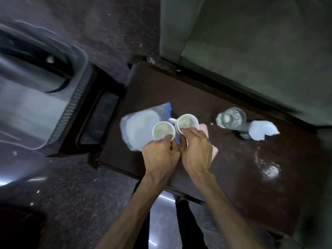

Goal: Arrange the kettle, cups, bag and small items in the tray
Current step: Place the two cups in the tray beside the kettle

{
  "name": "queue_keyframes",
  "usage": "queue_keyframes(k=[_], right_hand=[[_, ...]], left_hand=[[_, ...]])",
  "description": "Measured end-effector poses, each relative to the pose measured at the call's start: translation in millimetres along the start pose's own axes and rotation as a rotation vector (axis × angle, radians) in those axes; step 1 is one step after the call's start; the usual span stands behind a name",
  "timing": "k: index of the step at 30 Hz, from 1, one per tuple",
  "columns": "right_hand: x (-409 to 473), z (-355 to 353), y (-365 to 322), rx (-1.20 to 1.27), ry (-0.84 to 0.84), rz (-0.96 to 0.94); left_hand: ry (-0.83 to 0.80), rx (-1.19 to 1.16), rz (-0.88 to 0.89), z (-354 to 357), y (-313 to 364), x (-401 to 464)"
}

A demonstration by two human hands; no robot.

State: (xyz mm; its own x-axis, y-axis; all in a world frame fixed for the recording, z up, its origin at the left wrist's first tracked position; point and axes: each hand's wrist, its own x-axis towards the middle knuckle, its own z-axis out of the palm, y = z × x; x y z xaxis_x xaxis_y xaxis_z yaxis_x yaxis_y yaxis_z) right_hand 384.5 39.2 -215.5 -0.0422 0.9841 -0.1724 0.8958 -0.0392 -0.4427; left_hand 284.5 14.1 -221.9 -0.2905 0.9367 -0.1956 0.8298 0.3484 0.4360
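**Two cups in hand**

Your L hand (pixel 160 155) pinches the rim of the L cup (pixel 163 131); your R hand (pixel 196 151) pinches the rim of the R cup (pixel 187 123), handle at 9 o'clock. Cups sit side by side, nearly touching, over the plastic bag (pixel 138 130) w/ blue edge. Pink cloth (pixel 206 133) peeks out under the R hand. Glass (pixel 230 117) at 3 o'clock, white paper (pixel 263 130) just beyond it. All on the dark table (pixel 242 168). Frame is blurred; the gray container (pixel 36 83) at 9 o'clock is unclear.
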Motion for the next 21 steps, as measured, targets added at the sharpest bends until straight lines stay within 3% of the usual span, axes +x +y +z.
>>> queue_keyframes(k=[15, 18, 21], right_hand=[[43.0, 89.5, -256.9, 0.140, -0.097, -0.496], [45.7, 113.3, -297.6, 0.122, -0.119, -0.573], [51.4, 141.2, -317.0, -0.011, -0.203, -0.624]], left_hand=[[0.467, -0.096, -0.432, -151.2, -191.5, 56.7], [0.477, -0.061, -0.473, -167.9, -233.5, 65.1], [0.388, 0.011, -0.481, -167.1, -270.1, 73.8]])
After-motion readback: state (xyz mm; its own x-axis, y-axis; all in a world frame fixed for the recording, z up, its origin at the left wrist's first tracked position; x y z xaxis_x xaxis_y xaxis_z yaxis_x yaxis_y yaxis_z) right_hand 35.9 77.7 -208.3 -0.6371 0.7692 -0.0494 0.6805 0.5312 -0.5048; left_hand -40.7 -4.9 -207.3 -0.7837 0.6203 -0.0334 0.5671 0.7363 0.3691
